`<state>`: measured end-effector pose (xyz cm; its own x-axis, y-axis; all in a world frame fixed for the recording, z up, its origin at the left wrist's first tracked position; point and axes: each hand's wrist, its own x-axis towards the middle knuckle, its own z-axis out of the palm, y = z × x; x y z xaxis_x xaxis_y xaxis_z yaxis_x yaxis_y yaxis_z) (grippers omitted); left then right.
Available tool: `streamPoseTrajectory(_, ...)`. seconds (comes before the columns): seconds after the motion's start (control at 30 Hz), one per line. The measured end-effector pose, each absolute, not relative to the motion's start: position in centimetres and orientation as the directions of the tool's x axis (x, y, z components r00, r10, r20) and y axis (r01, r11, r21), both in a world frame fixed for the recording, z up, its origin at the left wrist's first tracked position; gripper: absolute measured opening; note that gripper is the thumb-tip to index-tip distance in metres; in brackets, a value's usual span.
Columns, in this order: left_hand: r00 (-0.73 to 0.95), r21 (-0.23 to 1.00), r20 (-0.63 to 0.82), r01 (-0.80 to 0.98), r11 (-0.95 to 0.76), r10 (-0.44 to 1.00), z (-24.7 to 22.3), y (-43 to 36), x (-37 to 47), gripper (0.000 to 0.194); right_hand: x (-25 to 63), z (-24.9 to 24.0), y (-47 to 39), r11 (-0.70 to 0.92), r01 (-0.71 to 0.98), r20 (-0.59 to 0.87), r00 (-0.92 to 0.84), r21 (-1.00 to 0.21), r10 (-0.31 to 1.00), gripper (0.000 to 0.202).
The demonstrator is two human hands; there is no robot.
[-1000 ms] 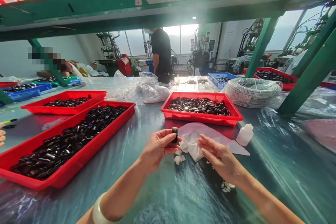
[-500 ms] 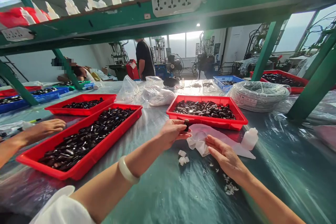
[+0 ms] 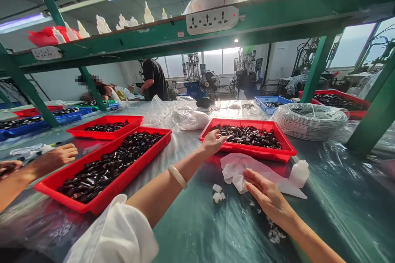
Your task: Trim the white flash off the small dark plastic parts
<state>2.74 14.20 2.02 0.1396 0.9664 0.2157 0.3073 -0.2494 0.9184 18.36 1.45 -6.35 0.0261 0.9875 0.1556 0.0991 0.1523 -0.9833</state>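
My left hand [image 3: 213, 141] reaches over the front left of a red tray [image 3: 247, 150], at the edge of a heap of small glossy black parts [image 3: 251, 135]. Its thumb and fingers are apart, and no part shows between them. On the table in front of the tray, my right hand [image 3: 263, 191] pinches the near edge of a thin white cloth [image 3: 233, 166]. The cloth is crumpled at its left and spreads flat towards a small white plastic bottle [image 3: 299, 174]. White foam-like chunks [image 3: 218, 194] lie left of my right hand, with white scraps [image 3: 275, 233] below it.
A long red tray [image 3: 103, 191] of black parts stands at left, with a smaller red tray [image 3: 105, 125] behind it. A co-worker's hands [image 3: 60, 154] are beyond the long tray. A wrapped coil [image 3: 310, 121] lies back right. A green shelf beam [image 3: 154, 37] crosses above.
My left hand has moved from beside the cloth, where it held a black part, up to the tray; the part no longer shows. My right hand stays at the cloth. The view has shifted slightly.
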Motion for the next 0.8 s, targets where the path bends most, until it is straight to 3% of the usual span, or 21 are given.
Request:
streamPoseTrajectory(0.23, 0.119, 0.726, 0.246, 0.635, -0.264, 0.962, 1.2, 8.5, -5.5, 0.028, 18.8, -6.8, 1.3, 0.115, 0.15, 0.119, 0.015, -0.982, 0.993, 0.054)
streamPoseTrajectory(0.43, -0.101, 0.495, 0.279, 0.867, -0.053, 0.955, 3.9, 7.5, -16.5, 0.028, 19.0, -7.1, 1.2, 0.087, 0.193, 0.091, 0.017, -0.977, 0.996, 0.053)
streamPoseTrajectory(0.6, -0.254, 0.28, 0.194, 0.94, 0.194, 0.948, 3.5, 7.6, -24.3, 0.034, 19.2, -7.4, 1.3, 0.075, 0.224, 0.085, 0.034, -0.972, 0.996, 0.056)
streamPoseTrajectory(0.8, -0.245, 0.132, 0.035, 0.962, 0.238, 0.969, 1.1, 8.0, -26.8, 0.032, 19.6, -7.8, 1.4, 0.091, 0.261, 0.105, 0.037, -0.961, 0.994, 0.049)
